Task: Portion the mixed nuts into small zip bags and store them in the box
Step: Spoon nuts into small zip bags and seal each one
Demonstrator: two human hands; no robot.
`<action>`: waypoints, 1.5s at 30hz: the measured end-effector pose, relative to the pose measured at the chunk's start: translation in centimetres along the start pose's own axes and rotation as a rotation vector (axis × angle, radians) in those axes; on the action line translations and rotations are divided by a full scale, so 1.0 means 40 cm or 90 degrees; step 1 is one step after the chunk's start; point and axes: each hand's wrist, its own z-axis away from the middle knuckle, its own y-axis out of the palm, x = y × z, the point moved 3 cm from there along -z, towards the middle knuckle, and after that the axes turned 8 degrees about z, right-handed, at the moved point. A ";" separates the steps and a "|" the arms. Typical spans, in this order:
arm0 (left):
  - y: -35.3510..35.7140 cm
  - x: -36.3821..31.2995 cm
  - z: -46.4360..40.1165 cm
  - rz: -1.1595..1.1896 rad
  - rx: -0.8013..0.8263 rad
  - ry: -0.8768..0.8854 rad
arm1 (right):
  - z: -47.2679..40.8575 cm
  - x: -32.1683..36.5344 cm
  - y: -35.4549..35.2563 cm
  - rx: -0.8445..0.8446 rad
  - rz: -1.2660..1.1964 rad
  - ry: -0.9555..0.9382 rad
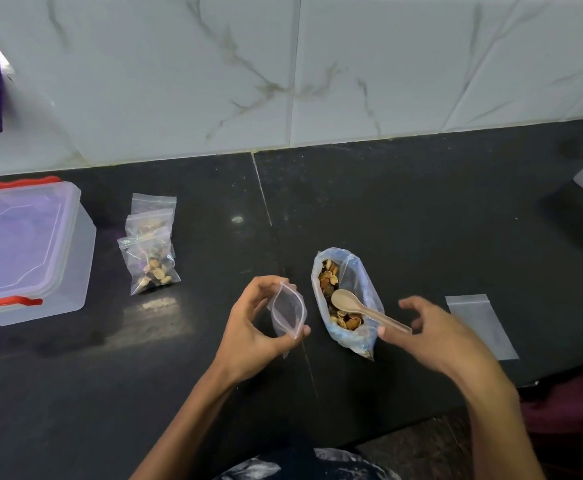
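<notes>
Filling stage — an empty small zip bag is held open, scoop not yet taken up.

The left hand [253,327] pinches a clear, thin-film zip bag [288,311] between thumb and fingers, bowing its mouth into an oval; nothing is inside it. The right hand [432,332] holds nothing, fingers loosely spread, thumb tip touching the handle of a pale wooden spoon [359,308] that lies in the large soft plastic bag of mixed nuts [343,299] at centre of the dark, speckled desk [404,209]. Next move, in my judgement: grip the spoon and carry a scoop left into the open mouth. Three filled bags [149,251] lie far left, beside the lidded translucent box [26,251] with red clips — one flat spare bag [480,325] lies right.
</notes>
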 end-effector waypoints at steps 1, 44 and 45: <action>0.003 0.003 -0.001 0.006 0.001 -0.011 | -0.004 -0.002 0.010 0.015 -0.001 0.003; 0.111 0.108 -0.137 0.091 0.063 -0.123 | -0.055 0.133 0.128 -0.500 -0.130 -0.286; 0.112 0.107 -0.137 0.088 0.061 -0.124 | -0.058 0.132 0.128 -0.496 -0.158 -0.279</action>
